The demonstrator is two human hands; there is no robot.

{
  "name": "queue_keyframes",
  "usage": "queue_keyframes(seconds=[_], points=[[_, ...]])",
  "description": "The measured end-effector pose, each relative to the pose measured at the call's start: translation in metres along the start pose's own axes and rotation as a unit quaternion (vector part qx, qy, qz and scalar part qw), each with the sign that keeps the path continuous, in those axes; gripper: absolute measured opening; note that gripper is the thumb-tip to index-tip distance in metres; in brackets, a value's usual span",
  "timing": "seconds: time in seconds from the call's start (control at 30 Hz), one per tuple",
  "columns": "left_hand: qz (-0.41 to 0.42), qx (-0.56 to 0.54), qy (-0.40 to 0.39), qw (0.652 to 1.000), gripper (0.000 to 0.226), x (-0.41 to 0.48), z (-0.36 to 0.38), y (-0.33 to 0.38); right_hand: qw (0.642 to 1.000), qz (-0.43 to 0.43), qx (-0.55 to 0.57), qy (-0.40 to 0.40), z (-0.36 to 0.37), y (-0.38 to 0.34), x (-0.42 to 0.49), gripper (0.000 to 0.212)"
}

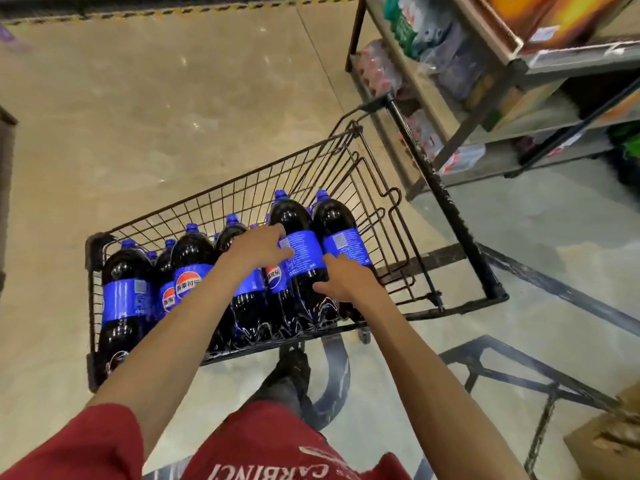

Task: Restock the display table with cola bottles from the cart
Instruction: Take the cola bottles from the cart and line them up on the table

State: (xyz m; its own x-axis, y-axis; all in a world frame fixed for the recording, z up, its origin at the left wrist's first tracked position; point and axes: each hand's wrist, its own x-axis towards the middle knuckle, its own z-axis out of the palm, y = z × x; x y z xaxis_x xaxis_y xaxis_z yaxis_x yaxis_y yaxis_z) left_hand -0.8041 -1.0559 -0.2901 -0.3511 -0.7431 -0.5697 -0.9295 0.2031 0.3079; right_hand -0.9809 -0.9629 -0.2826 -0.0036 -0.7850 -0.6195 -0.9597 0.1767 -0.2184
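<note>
Head view: the left hand (258, 249) rests with spread fingers on the blue label of a cola bottle (292, 216). The right hand (346, 278) touches its other side, and neither hand curls round it. The bottle lies among other cola bottles (124, 299) in the wire cart (242, 192), near a shelf rack (540, 64).

I read a round red, white and blue Pepsi logo with the Chinese characters 百事可乐 on the blue label (188, 282) of one cola bottle (192, 251). Parts of the same logo and characters show on two neighbouring labels (275, 277) (168, 299). The fine print on the back labels (304, 251) is too small to read. White letters on the red shirt (263, 441), upside down to me, look like "CARBINC". The shelf (519, 64) tags (568, 51) are blurred.
</note>
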Motion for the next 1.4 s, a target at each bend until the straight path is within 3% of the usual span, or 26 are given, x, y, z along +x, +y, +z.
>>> queue_keyframes(seconds=[0.27, 0.57, 0.8, 0.97, 1.17, 1.3, 1.4], points=[[-0.096, -0.239, 0.067, 0.964, 0.084, 0.055, 0.019, -0.009, 0.998, 0.016, 0.055, -0.013, 0.016, -0.007, 0.03, 0.068], [-0.174, -0.465, 0.077, 0.865, 0.14, 0.084, 0.041, 0.001, 0.993, 0.042, 0.107, -0.016, 0.021, -0.005, 0.051, 0.093], [-0.208, -0.518, 0.117, 0.821, 0.108, 0.092, 0.047, 0.013, 0.994, 0.041, 0.099, 0.011, 0.03, -0.006, 0.052, 0.094], [-0.229, -0.541, 0.166, 0.792, 0.117, 0.083, 0.05, 0.016, 0.993, 0.01, 0.114, 0.013, 0.032, 0.0, 0.051, 0.097], [-0.203, -0.571, 0.207, 0.768, 0.101, 0.068, 0.057, 0.011, 0.961, 0.001, 0.272, -0.04, 0.041, 0.007, 0.055, 0.111], [-0.149, -0.61, 0.218, 0.747, 0.097, 0.051, 0.062, 0.006, 0.939, 0.0, 0.328, -0.106, 0.043, 0.019, 0.065, 0.097], [-0.14, -0.621, 0.239, 0.734, 0.095, 0.041, 0.062, 0.002, 0.922, 0.0, 0.367, -0.122, 0.051, 0.023, 0.069, 0.104]])
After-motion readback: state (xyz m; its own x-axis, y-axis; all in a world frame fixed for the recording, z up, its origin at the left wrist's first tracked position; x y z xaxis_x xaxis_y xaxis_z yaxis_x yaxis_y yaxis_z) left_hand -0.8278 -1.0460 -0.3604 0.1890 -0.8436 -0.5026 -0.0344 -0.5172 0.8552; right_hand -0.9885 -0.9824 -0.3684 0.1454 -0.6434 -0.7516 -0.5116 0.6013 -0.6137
